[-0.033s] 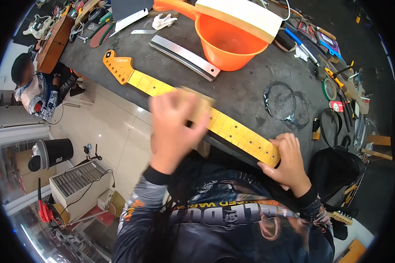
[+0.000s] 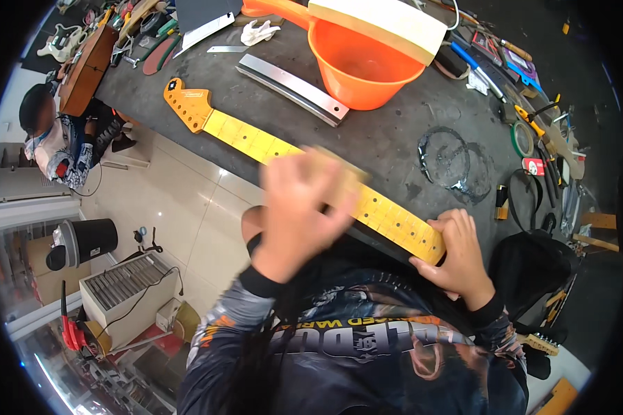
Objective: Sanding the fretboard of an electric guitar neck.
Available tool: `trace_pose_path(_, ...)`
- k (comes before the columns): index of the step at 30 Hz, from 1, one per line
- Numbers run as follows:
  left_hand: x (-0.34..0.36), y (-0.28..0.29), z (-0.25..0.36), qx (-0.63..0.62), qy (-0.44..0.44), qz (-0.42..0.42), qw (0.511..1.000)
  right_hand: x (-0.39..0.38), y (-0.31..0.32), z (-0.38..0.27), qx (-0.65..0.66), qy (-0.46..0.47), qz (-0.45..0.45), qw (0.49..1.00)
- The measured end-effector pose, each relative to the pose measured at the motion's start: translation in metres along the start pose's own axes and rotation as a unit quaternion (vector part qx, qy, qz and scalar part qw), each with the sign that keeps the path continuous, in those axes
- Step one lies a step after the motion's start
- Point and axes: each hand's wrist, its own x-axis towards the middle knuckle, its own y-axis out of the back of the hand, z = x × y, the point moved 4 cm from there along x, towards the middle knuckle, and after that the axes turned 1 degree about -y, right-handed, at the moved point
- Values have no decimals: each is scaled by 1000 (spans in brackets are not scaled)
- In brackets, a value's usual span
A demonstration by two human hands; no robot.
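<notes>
A yellow maple guitar neck (image 2: 246, 140) lies slantwise along the near edge of the dark workbench, its amber headstock (image 2: 188, 109) at the far left. Tuner holes and dark fret markers show on it. My left hand (image 2: 294, 207), smeared by motion, is closed on a tan, flat block (image 2: 353, 171) pressed on the fretboard's middle. The block's exact kind is blurred, and my fingers cover part of it. At the neck's right end, my right hand (image 2: 460, 256) grips the heel, thumb on the near side and fingers over the far edge.
Behind the neck lie a metal straight beam (image 2: 291, 90) and an orange dipper (image 2: 367, 86) with a cream board (image 2: 381, 24) across it. Tools and a green tape roll (image 2: 521, 140) crowd the right. Another person (image 2: 55, 138) sits at far left, beyond a wooden box (image 2: 88, 69).
My left hand and the tan block have slid along the fretboard to the right, toward the heel. My right hand keeps its grip on the neck.
</notes>
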Motion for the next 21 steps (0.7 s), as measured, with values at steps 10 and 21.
trace_pose_path(10,-5,16,-51,99,17,110,989,-8,3,30,47,72,-32,996)
trace_pose_path(21,2,15,-43,85,27,134,987,-15,2,24,5,92,20,996)
